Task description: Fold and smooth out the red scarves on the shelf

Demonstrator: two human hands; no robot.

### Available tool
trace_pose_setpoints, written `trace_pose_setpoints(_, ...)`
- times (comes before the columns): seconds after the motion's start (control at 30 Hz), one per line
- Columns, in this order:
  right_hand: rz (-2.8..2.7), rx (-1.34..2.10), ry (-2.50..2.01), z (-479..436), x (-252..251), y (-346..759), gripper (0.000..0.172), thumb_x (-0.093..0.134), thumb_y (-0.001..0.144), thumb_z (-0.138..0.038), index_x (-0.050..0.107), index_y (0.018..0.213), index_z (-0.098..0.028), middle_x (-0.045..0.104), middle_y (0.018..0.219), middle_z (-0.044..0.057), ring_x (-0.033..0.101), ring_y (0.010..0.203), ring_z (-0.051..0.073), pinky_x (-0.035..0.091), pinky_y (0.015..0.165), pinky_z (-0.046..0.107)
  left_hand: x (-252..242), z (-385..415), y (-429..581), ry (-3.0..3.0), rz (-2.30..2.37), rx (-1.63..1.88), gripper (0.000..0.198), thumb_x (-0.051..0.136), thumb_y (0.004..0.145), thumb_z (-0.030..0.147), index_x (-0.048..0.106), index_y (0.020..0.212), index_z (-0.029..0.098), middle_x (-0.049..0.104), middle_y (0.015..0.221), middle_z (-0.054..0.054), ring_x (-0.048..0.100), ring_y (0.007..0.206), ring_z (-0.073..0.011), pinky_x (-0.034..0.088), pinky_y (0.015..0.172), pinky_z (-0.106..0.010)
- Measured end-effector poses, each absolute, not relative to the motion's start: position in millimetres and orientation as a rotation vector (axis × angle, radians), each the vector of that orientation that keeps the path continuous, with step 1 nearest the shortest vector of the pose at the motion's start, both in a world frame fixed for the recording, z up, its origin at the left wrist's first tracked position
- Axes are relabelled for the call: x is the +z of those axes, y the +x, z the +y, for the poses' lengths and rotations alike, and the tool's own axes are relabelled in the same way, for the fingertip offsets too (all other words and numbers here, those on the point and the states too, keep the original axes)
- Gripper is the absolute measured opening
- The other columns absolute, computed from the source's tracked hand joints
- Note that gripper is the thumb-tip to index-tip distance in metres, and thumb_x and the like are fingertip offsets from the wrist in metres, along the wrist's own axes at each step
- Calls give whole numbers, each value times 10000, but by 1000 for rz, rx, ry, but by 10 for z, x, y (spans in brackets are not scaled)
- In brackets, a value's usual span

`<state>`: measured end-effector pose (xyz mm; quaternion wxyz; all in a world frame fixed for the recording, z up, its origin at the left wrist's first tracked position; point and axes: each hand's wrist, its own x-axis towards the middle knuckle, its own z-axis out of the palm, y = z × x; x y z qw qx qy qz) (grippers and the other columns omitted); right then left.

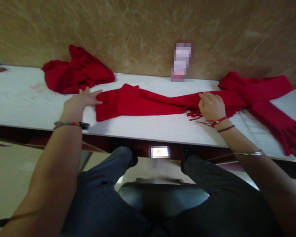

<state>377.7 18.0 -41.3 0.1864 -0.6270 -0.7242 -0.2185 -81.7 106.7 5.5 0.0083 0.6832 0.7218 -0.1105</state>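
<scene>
A red scarf (148,102) lies lengthwise on the white board, folded flat at its left end and bunched narrower toward the right, where fringe hangs out below. My left hand (82,98) is at the scarf's left end, fingers spread, the fingertips touching its edge. Over the right part rests my right hand (212,106), its fingers bent and closed on the fabric; what lies under the palm is hidden. Beyond my right hand, a red fringed length of cloth (266,113) spreads crosswise; I cannot tell whether it joins the scarf.
A crumpled red cloth heap (76,74) sits behind my left hand. The narrow white tabletop (148,128) meets a brown marbled wall (128,39). A blurred-out upright item (182,61) stands against the wall. Below the front edge are my legs and a dark seat (162,197).
</scene>
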Motion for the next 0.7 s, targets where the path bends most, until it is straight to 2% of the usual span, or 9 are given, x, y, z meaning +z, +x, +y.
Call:
trace_pose_setpoints(0.1,-2038,-619,-1755,196,-421,3785,392,342,865,-190,620,1119,-81,628,1164,185,553,1094,276,388,934,449,89,979,-915,1951,2517,-147,603,449,877,338,284,1445,219,-13,1545,-186,-1,1386,-443,182,1006,-676)
trace_pose_setpoints(0.2,-2036,-628,-1723,203,-428,3791,390,366,835,-172,627,1105,-66,628,1165,183,547,1110,278,372,958,452,-14,949,-639,2120,2366,279,622,350,908,394,222,1463,144,37,1539,-207,61,1399,-398,196,1066,-587)
trace_pose_setpoints(0.27,-2054,-623,-1686,200,-432,3803,396,387,814,-158,627,1116,-68,616,1192,179,536,1133,279,370,966,450,-146,967,-388,2123,2229,245,666,299,914,441,165,1474,106,39,1541,-204,59,1410,-359,189,1092,-538)
trace_pose_setpoints(0.37,-2091,-603,-1648,200,-444,3840,401,401,798,-141,637,1121,-123,608,1216,154,526,1149,282,388,933,467,-319,1001,-188,2081,2103,172,710,198,910,534,108,1486,129,76,1544,-176,90,1412,-339,147,1094,-565)
trace_pose_setpoints(0.47,-2092,-597,-1667,217,-475,3877,380,408,791,-136,666,1070,-143,629,1182,151,543,1129,290,401,909,483,-390,984,-304,2119,2066,241,695,140,912,518,69,1489,138,123,1540,-152,130,1415,-295,139,1105,-540)
trace_pose_setpoints(0.57,-2075,-606,-1689,233,-516,3885,358,410,789,-132,685,1018,-122,644,1151,165,553,1119,294,405,912,480,-403,913,-561,2166,2084,216,661,117,916,474,109,1487,141,170,1535,-123,156,1413,-268,154,1114,-498)
trace_pose_setpoints(0.7,-2050,-646,-1669,229,-546,3855,323,416,781,-120,703,931,-132,673,1084,157,574,1080,304,418,886,477,-400,841,-742,2210,2148,108,643,146,920,445,188,1472,117,208,1524,-138,175,1407,-280,173,1112,-496)
